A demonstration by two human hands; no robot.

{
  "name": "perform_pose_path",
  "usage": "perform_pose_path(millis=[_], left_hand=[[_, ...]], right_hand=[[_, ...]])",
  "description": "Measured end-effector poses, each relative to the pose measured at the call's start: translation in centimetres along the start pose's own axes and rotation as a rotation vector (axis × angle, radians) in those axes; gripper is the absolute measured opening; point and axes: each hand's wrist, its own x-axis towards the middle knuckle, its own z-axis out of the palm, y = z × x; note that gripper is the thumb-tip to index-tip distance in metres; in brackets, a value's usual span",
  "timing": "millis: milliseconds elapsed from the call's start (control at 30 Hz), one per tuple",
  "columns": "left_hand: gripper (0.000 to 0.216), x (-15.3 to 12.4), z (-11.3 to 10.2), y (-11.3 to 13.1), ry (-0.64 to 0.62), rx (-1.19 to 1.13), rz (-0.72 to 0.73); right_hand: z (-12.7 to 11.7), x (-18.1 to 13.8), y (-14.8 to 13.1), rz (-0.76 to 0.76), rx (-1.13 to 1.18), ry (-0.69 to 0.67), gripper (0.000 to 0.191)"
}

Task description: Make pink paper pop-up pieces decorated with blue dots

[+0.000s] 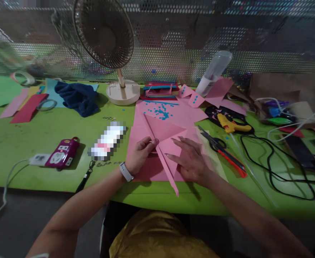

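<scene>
A folded piece of pink paper (164,128) lies slanted in front of me, with a narrow rolled strip along its left edge reaching toward the table's front. My left hand (140,153) pinches that strip near its middle, thumb on top. Spread over the paper's right side, my right hand (192,161) has its fingers stretched out and grips nothing; the fingertips appear to rest on the paper. Beneath is a larger pink sheet (136,168). Small blue paper bits (161,111) are scattered on pink paper farther back.
Black-handled scissors (216,143), a red cutter (232,163) and a yellow glue gun (232,125) lie on the right among black cord (270,161). To the left are a blurred-out phone (107,141) and a purple power socket (63,153). A fan (122,92) stands behind.
</scene>
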Motion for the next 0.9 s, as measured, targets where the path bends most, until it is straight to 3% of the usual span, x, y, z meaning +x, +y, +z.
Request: perform_pose_path(millis=[267,600,900], left_hand=[[0.045,-0.48,0.52,0.49,0.043,-0.085,-0.049],[0.036,-0.51,0.26,0.29,0.038,-0.268,-0.080],[0.040,-0.23,0.07,-0.14,0.093,-0.263,-0.058]], right_hand=[[-0.28,-0.03,-0.03,-0.066,0.018,-0.046,0.030],[-0.06,-0.17,-0.02,0.028,0.035,0.007,0.038],[0.14,-0.36,-0.07,-0.035,0.063,-0.056,0.035]])
